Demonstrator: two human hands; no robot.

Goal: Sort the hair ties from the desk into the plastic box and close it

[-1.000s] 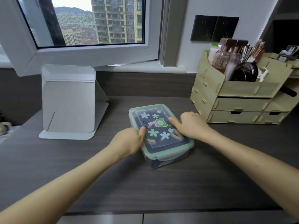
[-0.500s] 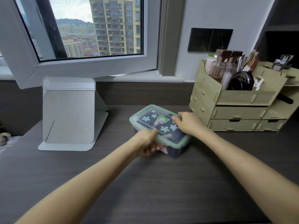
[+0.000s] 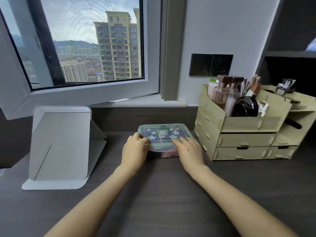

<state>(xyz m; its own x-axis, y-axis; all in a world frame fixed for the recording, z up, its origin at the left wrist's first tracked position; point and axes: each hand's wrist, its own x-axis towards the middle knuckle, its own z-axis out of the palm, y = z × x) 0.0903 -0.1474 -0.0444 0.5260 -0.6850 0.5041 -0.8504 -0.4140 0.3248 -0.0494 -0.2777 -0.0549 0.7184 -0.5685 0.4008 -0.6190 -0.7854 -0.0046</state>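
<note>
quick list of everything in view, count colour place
plastic box: one, clear, green-rimmed lid with flower stickers, desk centre
desk: one, dark brown, under everything
folding stand: one, grey, desk left
drawer organiser: one, pale wood, desk right, cosmetics on top
wall sockets: two, black, wall above organiser
window: one, white frame, back left
left hand: one, grips box's left edge
right hand: one, fingers rest on lid's near right corner

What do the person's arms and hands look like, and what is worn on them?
The left forearm and right forearm are bare; no sleeves show. The left hand and right hand wear no gloves, rings or watch. One small dark spot marks the right hand's back.
</note>
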